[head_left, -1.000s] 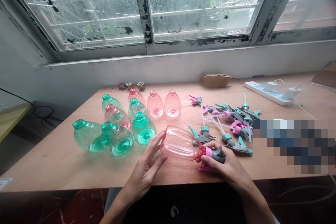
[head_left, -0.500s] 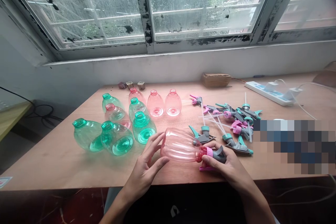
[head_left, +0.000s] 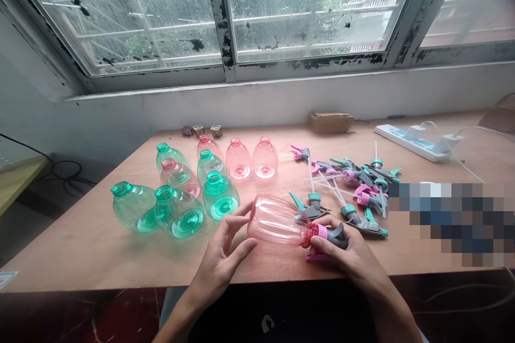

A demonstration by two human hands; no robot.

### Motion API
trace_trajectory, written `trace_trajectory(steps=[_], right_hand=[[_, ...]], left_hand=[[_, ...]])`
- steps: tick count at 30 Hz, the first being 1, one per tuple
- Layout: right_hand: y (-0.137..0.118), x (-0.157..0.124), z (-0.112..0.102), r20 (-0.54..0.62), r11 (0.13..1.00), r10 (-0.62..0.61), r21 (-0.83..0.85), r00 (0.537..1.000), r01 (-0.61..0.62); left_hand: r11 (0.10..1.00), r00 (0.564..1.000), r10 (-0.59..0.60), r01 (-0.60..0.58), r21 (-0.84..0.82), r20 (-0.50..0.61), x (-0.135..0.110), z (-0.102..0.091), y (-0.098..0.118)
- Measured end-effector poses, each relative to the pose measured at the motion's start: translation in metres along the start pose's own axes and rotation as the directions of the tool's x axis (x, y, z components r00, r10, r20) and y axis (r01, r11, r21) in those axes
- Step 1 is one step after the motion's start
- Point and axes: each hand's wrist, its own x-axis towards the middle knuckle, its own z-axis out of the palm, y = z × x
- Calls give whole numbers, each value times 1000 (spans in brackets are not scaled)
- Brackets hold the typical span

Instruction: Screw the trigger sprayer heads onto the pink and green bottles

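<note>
A see-through pink spray bottle [head_left: 277,222] lies sideways in the air above the front of the table, its base to the left. Around that base curve the thumb and fingers of my left hand [head_left: 227,249]; the fingertips behind it are partly hidden. At the neck, my right hand [head_left: 341,249] is closed on the grey and pink spray head [head_left: 323,231], which sits on the bottle's mouth. Part of its pink trigger shows below my fingers. Just beyond the bottle lies a grey and teal spray head [head_left: 315,206].
Several open green bottles [head_left: 220,195] and pink bottles [head_left: 265,158] stand at the left and centre. A pile of loose spray heads [head_left: 358,171] with straws lies right. Behind are a cardboard box [head_left: 332,122] and a power strip [head_left: 414,142]. A blurred patch covers the right side.
The bottle has tilted very slightly, and my left thumb has shifted a little to the left at its base. My right hand keeps its grip on the spray head.
</note>
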Motion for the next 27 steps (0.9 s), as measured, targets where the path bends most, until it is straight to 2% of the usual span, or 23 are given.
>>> trace_trajectory(steps=[4,12,16,21,27], right_hand=[[0,0,0,6,1000,-1,26,1000,1],[-1,1,-1,22,999,-2,41,1000,1],[-1,1,-2,41,999,-2,42,999,1],[-1,1,-1,45,1000,-5,-6,999,5],[-1,0,0,43,1000,0,30,999,-2]], left_hand=[[1000,1000,10,-11,-27,-23,1,0,-2],[990,992,114,-109,92,-50,-3,0,-9],[990,999,48,-47,132,-5,-6,-2,-6],[994,1000,-25,24,103,8,-4,-4,-4],[988,1000,-1,0,157,8,1,-2,-2]])
